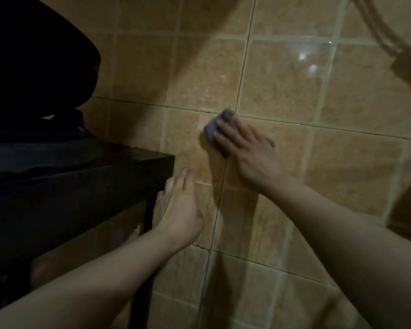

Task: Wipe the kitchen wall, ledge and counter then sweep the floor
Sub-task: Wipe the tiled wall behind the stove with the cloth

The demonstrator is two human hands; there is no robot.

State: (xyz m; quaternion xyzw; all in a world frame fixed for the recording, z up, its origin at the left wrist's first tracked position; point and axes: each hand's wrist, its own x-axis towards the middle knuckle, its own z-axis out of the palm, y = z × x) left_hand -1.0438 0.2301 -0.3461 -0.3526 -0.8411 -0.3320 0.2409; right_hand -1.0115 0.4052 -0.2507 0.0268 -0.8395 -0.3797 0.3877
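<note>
Right hand (249, 150) flat, pressing grey cloth (217, 125) to tiled wall (282, 79) for scrubbing; left hand (178, 205), fingers straight, braces beside dark shelf (81, 172) below the cloth.

arms: both bare to elbow | sleeves: none visible | hands: ungloved

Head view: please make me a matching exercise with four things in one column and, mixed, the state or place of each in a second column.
Things:
1. right hand
2. left hand
3. cloth
4. dark shelf

States:
A. blue-grey, flat against the tiles
B. fixed at the left, on the tiled wall
C. fingers straight, holds nothing, near the shelf corner
D. presses the cloth on the wall

Pairs: 1-D, 2-C, 3-A, 4-B
</note>
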